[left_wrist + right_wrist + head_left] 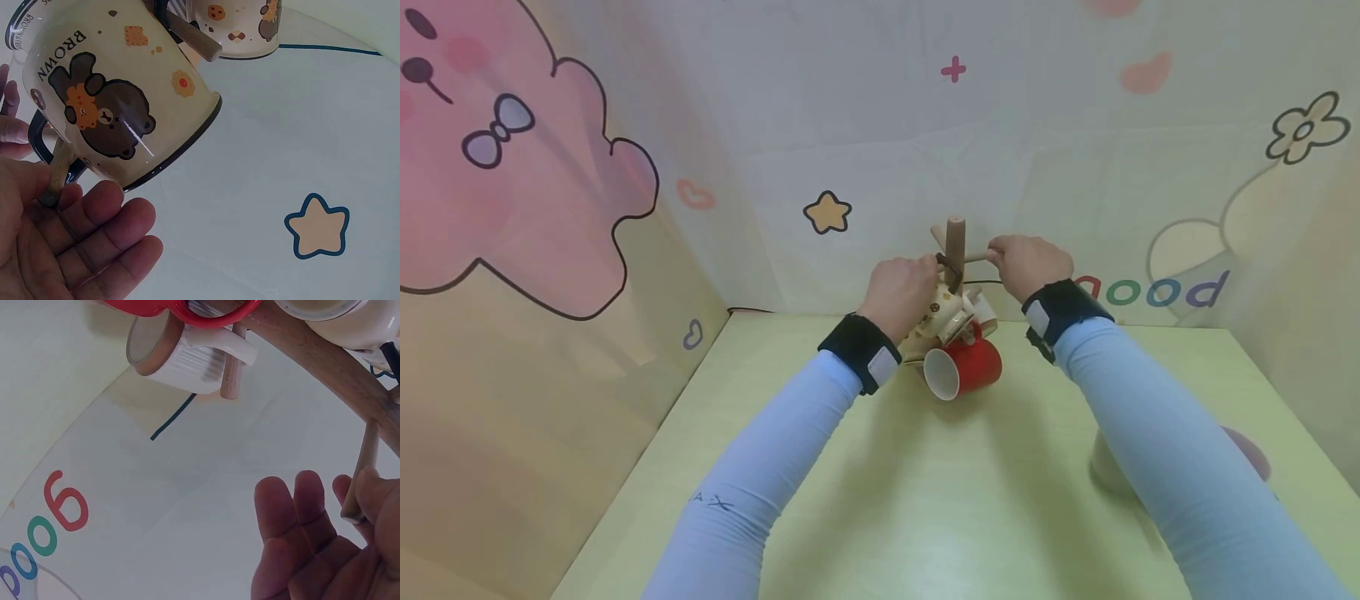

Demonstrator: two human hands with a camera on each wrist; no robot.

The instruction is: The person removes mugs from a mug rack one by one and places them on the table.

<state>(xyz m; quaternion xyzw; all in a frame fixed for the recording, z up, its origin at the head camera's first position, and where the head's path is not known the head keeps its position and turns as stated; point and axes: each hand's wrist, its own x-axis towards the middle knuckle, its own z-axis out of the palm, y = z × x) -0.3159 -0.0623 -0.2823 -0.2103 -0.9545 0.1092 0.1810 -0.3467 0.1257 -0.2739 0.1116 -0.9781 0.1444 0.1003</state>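
A wooden mug tree (955,242) stands at the back of the table with several mugs hung on its pegs. My left hand (901,293) pinches the end of one peg (60,167) between thumb and index finger, other fingers loose. On that peg hangs a cream mug (162,94) with a brown bear and dark handle, tilted beside the fingers. My right hand (1032,263) pinches another peg (362,469), which carries no mug. Lower down hang a red mug (976,367), mouth facing left, and a white ribbed mug (200,362).
Another cream bear mug (237,28) hangs farther along the tree. On the table (955,517), a rounded pale object with a pinkish top (1251,450) is mostly hidden behind my right forearm. A printed curtain (865,108) rises right behind the tree.
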